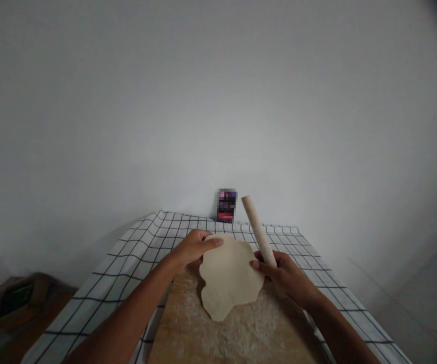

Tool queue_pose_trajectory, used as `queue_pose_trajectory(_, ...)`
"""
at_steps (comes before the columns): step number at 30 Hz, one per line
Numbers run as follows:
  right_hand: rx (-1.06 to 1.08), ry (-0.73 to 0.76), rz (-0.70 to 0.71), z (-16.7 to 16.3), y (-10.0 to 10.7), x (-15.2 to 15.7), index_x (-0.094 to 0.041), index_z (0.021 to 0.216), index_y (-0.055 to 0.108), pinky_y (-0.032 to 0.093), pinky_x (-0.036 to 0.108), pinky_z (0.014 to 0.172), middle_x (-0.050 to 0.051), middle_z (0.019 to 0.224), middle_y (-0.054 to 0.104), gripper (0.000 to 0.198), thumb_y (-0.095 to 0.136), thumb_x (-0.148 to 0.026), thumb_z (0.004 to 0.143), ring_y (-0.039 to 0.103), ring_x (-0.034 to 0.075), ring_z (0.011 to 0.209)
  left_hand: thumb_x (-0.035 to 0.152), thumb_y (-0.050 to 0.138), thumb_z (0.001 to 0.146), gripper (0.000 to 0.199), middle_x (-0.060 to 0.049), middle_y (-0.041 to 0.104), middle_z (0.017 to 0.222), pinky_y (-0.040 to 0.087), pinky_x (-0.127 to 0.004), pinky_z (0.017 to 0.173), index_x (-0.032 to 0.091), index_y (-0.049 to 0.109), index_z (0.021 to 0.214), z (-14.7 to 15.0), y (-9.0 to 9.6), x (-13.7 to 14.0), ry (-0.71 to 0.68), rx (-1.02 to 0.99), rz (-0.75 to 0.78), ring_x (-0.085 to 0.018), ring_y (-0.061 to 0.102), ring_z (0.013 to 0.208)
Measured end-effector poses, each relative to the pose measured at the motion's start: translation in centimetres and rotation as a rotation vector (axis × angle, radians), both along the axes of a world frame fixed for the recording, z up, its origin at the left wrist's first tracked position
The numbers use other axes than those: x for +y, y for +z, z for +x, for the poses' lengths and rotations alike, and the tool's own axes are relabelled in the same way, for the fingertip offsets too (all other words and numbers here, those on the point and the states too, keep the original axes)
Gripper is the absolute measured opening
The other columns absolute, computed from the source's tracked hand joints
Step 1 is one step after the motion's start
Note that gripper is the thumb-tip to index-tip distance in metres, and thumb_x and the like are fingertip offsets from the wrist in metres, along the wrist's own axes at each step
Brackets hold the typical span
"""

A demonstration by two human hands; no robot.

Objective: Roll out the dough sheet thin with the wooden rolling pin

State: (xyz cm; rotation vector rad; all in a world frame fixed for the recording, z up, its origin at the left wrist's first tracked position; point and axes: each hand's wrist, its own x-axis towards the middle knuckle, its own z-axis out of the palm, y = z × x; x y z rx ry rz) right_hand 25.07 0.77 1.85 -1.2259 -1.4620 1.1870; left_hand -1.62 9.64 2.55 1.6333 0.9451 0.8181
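A thin, flattened sheet of dough [231, 278] with an uneven edge is held up above a wooden board [188, 323] dusted with flour. My left hand [199, 246] pinches its upper left edge, the thumb lying on top. At the right edge, my right hand [279, 270] grips the dough between thumb and fingers. That same hand also holds a wooden rolling pin [256, 227], which points up and away from me, slightly to the left. The fingers beneath the dough are hidden.
A white cloth with a dark grid [127, 258] covers the table under the board. At its far edge, a blurred dark and red object [226, 206] leans against the white wall [218, 101]. A brown cardboard box [25, 301] sits low at the left.
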Motion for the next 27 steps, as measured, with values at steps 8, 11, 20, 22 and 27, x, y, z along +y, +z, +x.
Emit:
queue_pose_trajectory(8,-0.036,0.089,0.01,0.4,-0.3,0.1,-0.017,0.097,0.075,0.047,0.031,0.071,0.004,0.087,0.069,0.042,0.081,-0.054,0.077,0.059,0.018,0.077,0.067,0.082,0.07,0.057,-0.002,0.069,0.075,0.042,-0.023,0.055,0.013,0.071,0.087,-0.4,0.1,-0.3,-0.107,-0.063,-0.095,-0.013,0.06,0.061)
queue_pose_trajectory(11,-0.039,0.018,0.016,0.5,-0.6,0.2,-0.017,0.099,0.075,0.049,0.032,0.073,0.004,0.087,0.07,0.044,0.082,-0.055,0.076,0.061,0.02,0.079,0.052,0.093,0.062,0.06,-0.004,0.076,0.095,0.053,-0.025,0.064,0.016,0.074,0.105,-1.0,0.3,-0.4,-0.296,-0.019,-0.23,-0.017,0.068,0.076)
queue_pose_trajectory(20,-0.041,-0.043,0.023,1.2,-1.9,0.8,-0.017,0.1,0.073,0.046,0.028,0.067,0.001,0.082,0.067,0.043,0.082,-0.053,0.077,0.057,0.017,0.075,0.062,0.088,0.067,0.055,-0.008,0.077,0.083,0.055,-0.026,0.058,0.013,0.075,0.089,-1.4,-0.8,0.3,-0.309,0.067,-0.247,-0.019,0.071,0.067)
queue_pose_trajectory(22,-0.038,-0.052,0.025,1.3,-2.1,0.9,-0.017,0.102,0.072,0.046,0.028,0.067,0.0,0.081,0.065,0.044,0.082,-0.052,0.077,0.056,0.017,0.074,0.065,0.088,0.066,0.056,-0.008,0.076,0.078,0.054,-0.026,0.057,0.013,0.075,0.084,-1.4,-0.8,0.3,-0.298,0.082,-0.229,-0.019,0.07,0.063)
queue_pose_trajectory(27,-0.038,-0.073,0.032,1.1,-1.7,0.7,-0.018,0.102,0.073,0.047,0.03,0.069,0.0,0.08,0.065,0.047,0.082,-0.055,0.075,0.058,0.019,0.076,0.07,0.086,0.062,0.058,-0.005,0.073,0.069,0.049,-0.026,0.052,0.014,0.072,0.075,-1.2,-0.4,0.0,-0.224,0.153,-0.166,-0.019,0.067,0.058)
